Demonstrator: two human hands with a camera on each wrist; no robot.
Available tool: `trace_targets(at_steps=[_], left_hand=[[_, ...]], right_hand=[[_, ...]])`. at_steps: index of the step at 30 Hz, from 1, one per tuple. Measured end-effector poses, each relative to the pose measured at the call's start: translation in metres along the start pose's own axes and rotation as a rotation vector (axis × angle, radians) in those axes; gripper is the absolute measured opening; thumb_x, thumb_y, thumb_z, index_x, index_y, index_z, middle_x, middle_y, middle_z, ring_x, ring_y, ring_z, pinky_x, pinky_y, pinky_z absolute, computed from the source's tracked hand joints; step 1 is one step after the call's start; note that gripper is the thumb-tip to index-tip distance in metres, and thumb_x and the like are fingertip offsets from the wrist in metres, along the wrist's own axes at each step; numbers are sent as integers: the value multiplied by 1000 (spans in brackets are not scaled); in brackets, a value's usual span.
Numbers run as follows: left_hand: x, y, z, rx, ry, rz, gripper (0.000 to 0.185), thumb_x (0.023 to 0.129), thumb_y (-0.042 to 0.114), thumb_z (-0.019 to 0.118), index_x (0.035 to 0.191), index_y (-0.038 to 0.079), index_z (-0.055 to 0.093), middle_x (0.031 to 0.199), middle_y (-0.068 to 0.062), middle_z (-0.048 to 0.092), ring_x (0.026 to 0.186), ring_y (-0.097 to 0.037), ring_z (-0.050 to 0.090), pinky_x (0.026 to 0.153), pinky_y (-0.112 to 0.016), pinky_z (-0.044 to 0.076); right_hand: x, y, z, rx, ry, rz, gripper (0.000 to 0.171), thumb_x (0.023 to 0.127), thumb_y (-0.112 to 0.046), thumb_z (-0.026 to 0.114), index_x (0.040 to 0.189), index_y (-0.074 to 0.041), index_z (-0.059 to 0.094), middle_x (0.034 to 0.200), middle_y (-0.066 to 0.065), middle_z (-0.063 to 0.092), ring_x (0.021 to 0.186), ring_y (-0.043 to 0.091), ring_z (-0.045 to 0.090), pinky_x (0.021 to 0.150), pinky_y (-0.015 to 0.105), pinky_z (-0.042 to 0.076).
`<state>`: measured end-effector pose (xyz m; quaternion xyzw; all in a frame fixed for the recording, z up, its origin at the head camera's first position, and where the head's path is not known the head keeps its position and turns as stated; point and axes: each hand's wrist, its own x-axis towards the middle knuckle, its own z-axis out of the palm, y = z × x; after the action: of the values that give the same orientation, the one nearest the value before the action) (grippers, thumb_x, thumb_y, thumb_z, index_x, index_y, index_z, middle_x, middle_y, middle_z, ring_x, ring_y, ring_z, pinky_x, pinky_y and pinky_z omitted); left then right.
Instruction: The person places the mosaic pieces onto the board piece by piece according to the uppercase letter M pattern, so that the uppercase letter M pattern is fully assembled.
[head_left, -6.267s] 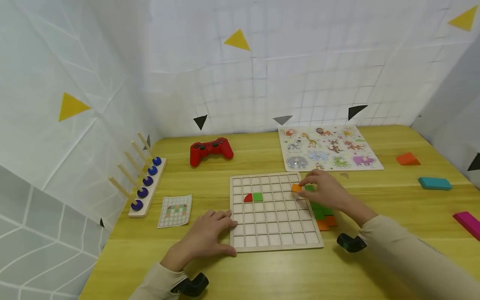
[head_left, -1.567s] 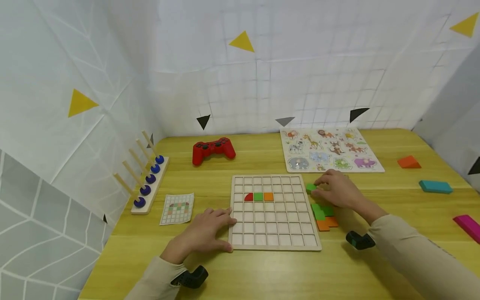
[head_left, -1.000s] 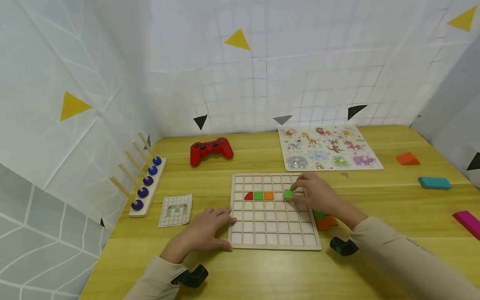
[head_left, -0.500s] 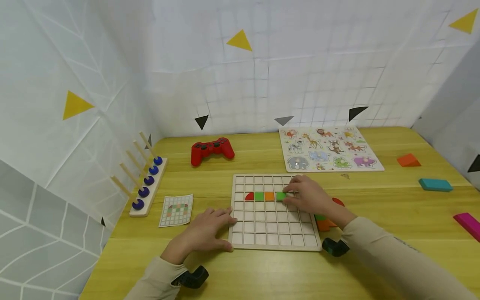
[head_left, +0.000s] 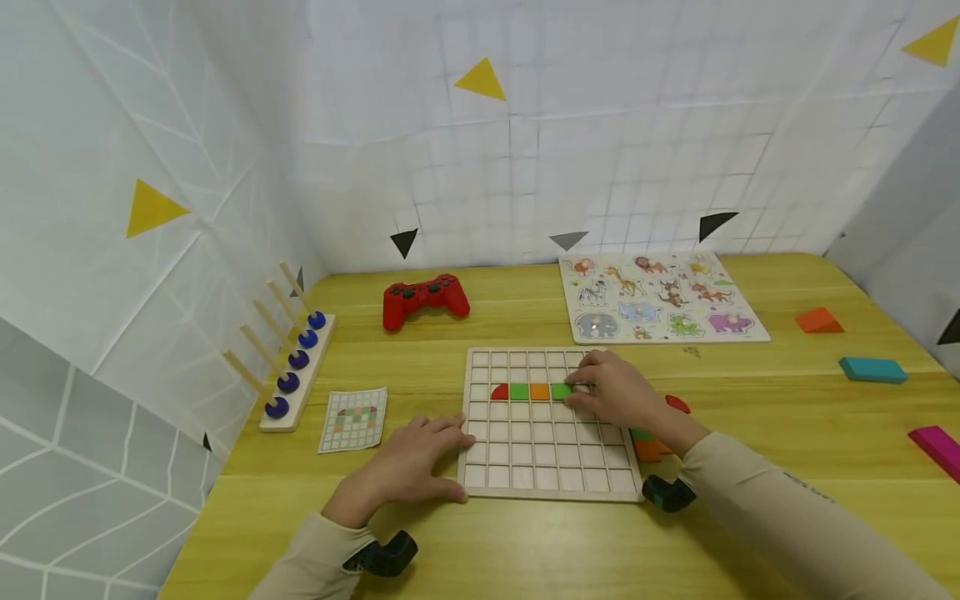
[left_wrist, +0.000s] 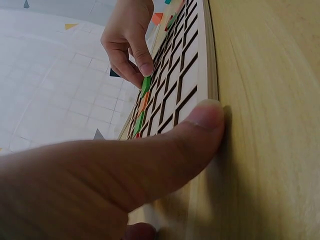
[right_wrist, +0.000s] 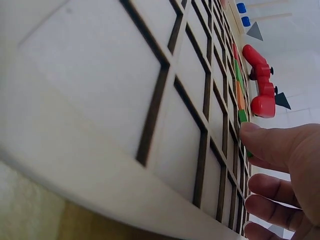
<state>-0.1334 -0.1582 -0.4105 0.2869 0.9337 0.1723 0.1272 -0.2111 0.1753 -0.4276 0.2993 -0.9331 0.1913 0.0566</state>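
Nearest, the left hand (head_left: pixel 408 471) lies flat w/ fingers spread, pressing on the near-left corner of the grid board (head_left: pixel 551 492). It holds the board down & grips nothing; the thumb (left_wrist: pixel 200 122) pushes on the board's edge.

A bit farther, the right hand (head_left: pixel 618 396) rests on the board's right side. Its fingertips (right_wrist: pixel 260 142) pinch a green tile (head_left: pixel 561 392) & push it into a square in the 2nd row. The tile looks almost all the way in, but I can't tell if it sits flat yet.

That row now has 4 pieces side by side: a red half-round tile (head_left: pixel 499 392), a green one (head_left: pixel 518 392), an orange one (head_left: pixel 538 392), then the green tile under the fingers. All other squares are bare, so I think only a small bit is done & lots is left.

Just right of the board, partly hidden by the right arm, lie spare tiles (head_left: pixel 648 446), green, orange & red. Left of the board is a small pattern card (head_left: pixel 352 419) w/ colored squares.

Farther back: a peg rack (head_left: pixel 288 367) w/ blue beads, a red game controller (head_left: pixel 424 301) & an animal puzzle (head_left: pixel 660 297).
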Motion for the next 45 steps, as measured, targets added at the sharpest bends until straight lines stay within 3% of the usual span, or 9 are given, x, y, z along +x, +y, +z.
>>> trace_targets(at_steps=[19, 29, 37, 41, 45], left_hand=[[5, 0, 0, -31, -18, 9, 66, 78, 49, 78, 134, 19, 59, 154, -11, 44, 126, -35, 48, 98, -57, 42], [6, -1, 3, -37, -27, 12, 66, 78, 50, 78, 134, 20, 59, 155, -10, 43, 126, -34, 48, 99, -58, 41], [6, -3, 3, -41, -37, -9, 66, 79, 50, 77, 136, 22, 58, 156, -8, 42, 129, -35, 46, 100, -57, 41], [4, -4, 2, -39, -31, -20, 67, 78, 49, 78, 135, 22, 59, 156, -8, 42, 128, -35, 47, 100, -56, 41], [2, -4, 2, -49, -19, -17, 66, 78, 48, 79, 134, 20, 59, 155, -10, 43, 126, -36, 47, 99, -57, 41]], right_hand=[[-5, 0, -3, 12, 3, 38, 23, 84, -20, 78, 102, -8, 77, 96, 6, 63, 87, 20, 54, 73, 34, 45], [-12, 7, -11, 42, 50, 59, 21, 85, -21, 76, 103, -9, 77, 96, 9, 64, 85, 20, 54, 70, 34, 44], [-45, 43, -42, 35, 67, 185, 17, 87, -18, 75, 100, -8, 78, 97, 12, 65, 87, 26, 58, 72, 40, 48], [-64, 58, -51, 16, 40, 157, 15, 85, -16, 76, 97, -8, 78, 94, 10, 66, 86, 25, 58, 72, 39, 48], [-78, 66, -54, -24, 22, 72, 17, 80, -17, 80, 97, -11, 79, 94, 6, 67, 89, 23, 56, 76, 40, 46]])
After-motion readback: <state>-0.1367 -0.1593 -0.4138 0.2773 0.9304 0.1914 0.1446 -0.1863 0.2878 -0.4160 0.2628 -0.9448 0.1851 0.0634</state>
